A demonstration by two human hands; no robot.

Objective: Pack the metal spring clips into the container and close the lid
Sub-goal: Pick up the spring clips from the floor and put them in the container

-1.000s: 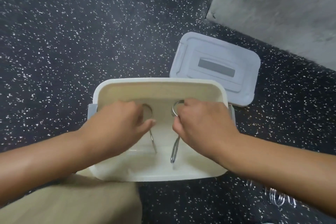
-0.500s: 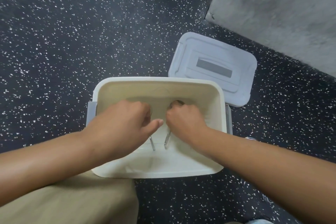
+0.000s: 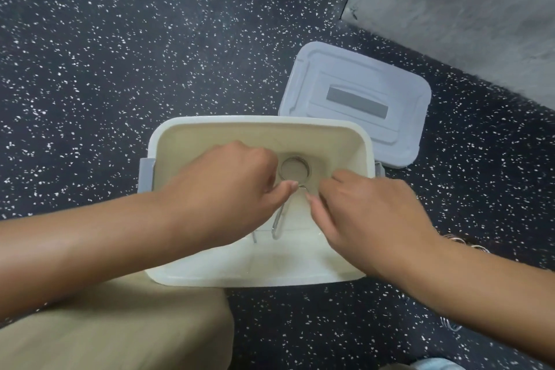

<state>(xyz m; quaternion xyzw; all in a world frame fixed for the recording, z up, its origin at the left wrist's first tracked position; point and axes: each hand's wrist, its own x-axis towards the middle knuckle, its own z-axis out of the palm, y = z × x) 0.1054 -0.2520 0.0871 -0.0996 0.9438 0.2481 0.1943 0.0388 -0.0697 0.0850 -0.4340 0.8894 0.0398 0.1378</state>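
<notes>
A cream plastic container [image 3: 258, 122] stands open on the dark speckled floor. Inside it lie metal spring clips [image 3: 295, 170]: a round wire coil near the far wall, with straight legs [image 3: 277, 221] running toward me. My left hand [image 3: 228, 186] reaches into the container, fingers curled, with the thumb tip pressed on a clip just below the coil. My right hand [image 3: 366, 213] hovers over the right half of the container, its fingers loosely apart and just off the clips. The grey-blue lid [image 3: 354, 105] lies flat on the floor behind the container's right corner.
More wire clips lie on the floor to the right, partly behind my right forearm [image 3: 468, 242] and lower down [image 3: 450, 324]. My beige trouser knee [image 3: 120, 324] touches the container's near left corner. A grey concrete wall [image 3: 465, 9] rises at the upper right.
My right hand has let go of its clip and drawn back to the right. The coil, hidden before, now shows between the hands. My left hand has stayed on its clip.
</notes>
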